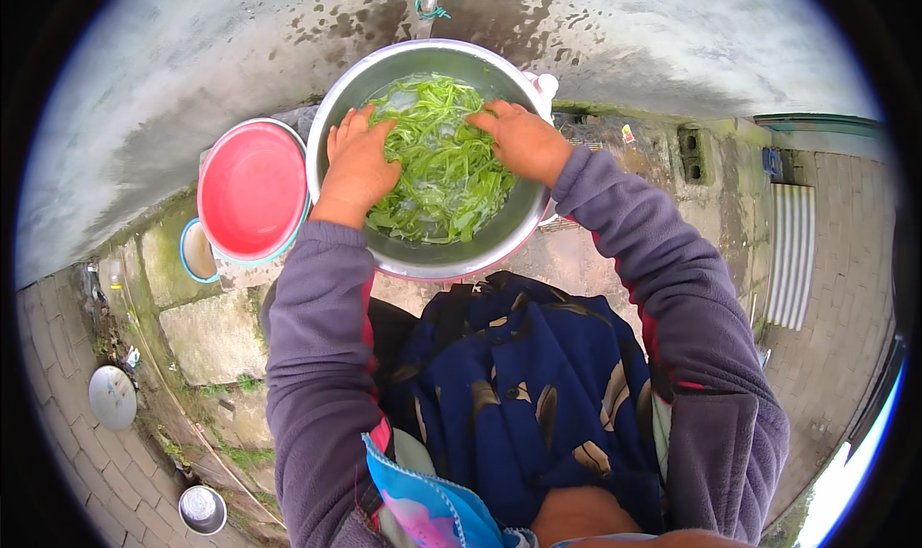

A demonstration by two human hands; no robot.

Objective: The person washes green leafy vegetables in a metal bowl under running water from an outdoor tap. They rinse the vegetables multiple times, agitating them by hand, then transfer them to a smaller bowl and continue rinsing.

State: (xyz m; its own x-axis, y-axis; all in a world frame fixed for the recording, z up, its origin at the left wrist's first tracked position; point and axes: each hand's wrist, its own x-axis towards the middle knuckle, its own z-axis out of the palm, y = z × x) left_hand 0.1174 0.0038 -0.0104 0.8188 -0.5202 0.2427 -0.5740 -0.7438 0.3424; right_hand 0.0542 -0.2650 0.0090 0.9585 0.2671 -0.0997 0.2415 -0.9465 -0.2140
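Observation:
A large round metal basin [331, 92] holds water and a heap of wet, bright green leafy greens [447, 164]. My left hand [359, 164] reaches over the basin's left side. Its fingers are spread against the edge of the heap, some fingertips among the leaves. From the right, my right hand [526, 141] touches the upper right of the greens, its fingers stretched toward the middle. The ends of those fingers are partly hidden by leaves. Neither hand is visibly closed round a bunch.
Left of the basin stands a red plastic basin [252, 193], with a small blue-rimmed container [200, 250] beside it. A pale wall [192, 87] with wet stains rises behind. A metal pot [202, 510] stands at lower left; a corrugated sheet [791, 257] lies at right.

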